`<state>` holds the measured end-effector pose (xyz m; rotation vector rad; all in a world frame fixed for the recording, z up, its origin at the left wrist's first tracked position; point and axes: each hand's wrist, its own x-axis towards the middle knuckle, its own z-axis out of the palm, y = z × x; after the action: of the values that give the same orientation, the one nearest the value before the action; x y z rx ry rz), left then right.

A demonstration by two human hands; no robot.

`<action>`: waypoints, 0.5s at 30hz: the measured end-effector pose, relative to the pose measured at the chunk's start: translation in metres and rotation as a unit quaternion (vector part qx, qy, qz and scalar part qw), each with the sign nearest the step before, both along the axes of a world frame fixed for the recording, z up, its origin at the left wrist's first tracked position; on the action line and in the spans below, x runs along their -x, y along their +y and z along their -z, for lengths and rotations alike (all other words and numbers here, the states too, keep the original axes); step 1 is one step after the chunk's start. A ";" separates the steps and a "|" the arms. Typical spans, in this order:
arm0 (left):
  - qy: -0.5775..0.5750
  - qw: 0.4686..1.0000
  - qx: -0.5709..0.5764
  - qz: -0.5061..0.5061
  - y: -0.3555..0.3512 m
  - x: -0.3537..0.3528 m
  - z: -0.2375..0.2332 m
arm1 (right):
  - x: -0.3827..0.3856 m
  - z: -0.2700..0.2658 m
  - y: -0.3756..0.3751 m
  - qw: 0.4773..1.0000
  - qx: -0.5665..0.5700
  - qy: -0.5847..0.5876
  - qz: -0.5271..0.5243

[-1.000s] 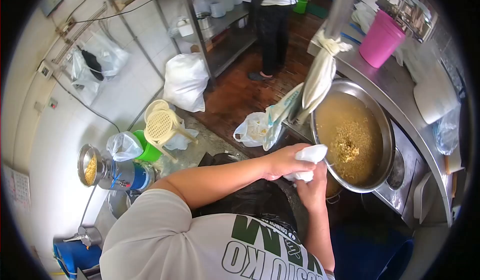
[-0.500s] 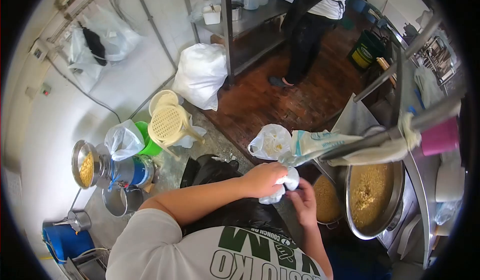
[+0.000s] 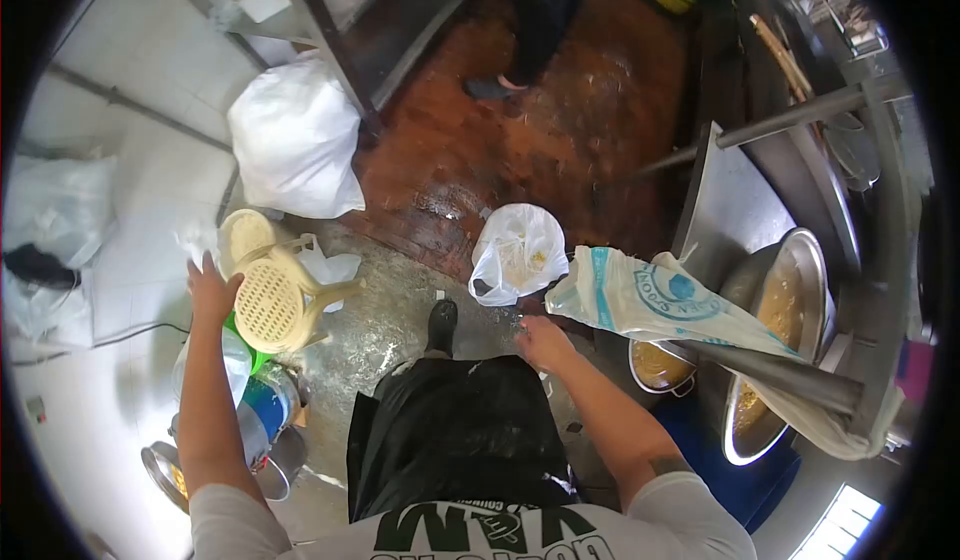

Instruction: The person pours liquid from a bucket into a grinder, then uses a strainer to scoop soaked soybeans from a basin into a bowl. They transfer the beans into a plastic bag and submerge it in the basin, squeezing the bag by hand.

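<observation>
On the left, my left hand (image 3: 212, 292) reaches out with fingers apart, beside a cream plastic stool (image 3: 268, 305). A blurred white thing (image 3: 196, 243) shows just beyond its fingertips; whether they touch is unclear. Nearer the middle, my right hand (image 3: 545, 344) has its fingers curled, and what they may hold is too small to make out. It is just below a container lined with a white plastic bag (image 3: 519, 256), with yellowish bits inside. To its right hangs a white cloth sack with blue print (image 3: 668, 298).
A full white sack (image 3: 295, 140) stands beside a metal shelf (image 3: 322, 35). Another person's foot (image 3: 490, 89) is on the wet brown floor. Large metal bowls (image 3: 800, 300) and a pot (image 3: 661, 365) with yellowish contents are at right, behind a metal rail (image 3: 790, 375).
My hands have moved apart from the white plastic bundle they held together; the left has stretched far left. The view has tilted down, showing my boot.
</observation>
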<state>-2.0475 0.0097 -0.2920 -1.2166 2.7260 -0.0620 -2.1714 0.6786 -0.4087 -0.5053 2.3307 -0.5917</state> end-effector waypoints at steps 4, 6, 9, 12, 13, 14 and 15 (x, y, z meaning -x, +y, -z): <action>0.118 0.970 -0.169 0.129 0.045 -0.053 0.115 | 0.037 0.114 -0.009 0.997 -0.070 0.006 0.044; -0.005 0.937 -0.347 -0.046 0.136 -0.039 0.116 | 0.060 0.164 -0.010 0.987 -0.143 -0.012 0.069; -0.007 0.888 -0.460 -0.015 0.238 -0.029 0.181 | 0.094 0.220 -0.009 0.981 -0.182 -0.015 0.071; 0.051 0.781 -0.609 -0.128 0.328 -0.001 0.277 | 0.105 0.262 0.003 0.976 -0.188 0.104 0.042; 0.036 0.722 -0.656 -0.216 0.361 0.028 0.289 | 0.103 0.274 0.009 0.970 -0.198 0.140 0.032; 0.025 0.694 -0.664 -0.276 0.388 0.050 0.307 | 0.105 0.275 0.012 0.970 -0.203 0.129 0.037; 0.017 0.664 -0.668 -0.335 0.412 0.070 0.325 | 0.113 0.264 0.012 0.971 -0.234 0.017 0.032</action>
<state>-2.1176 0.4215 -0.6167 -1.3773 1.2746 1.6535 -2.2842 0.6908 -0.6723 -0.2201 2.4178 -0.0472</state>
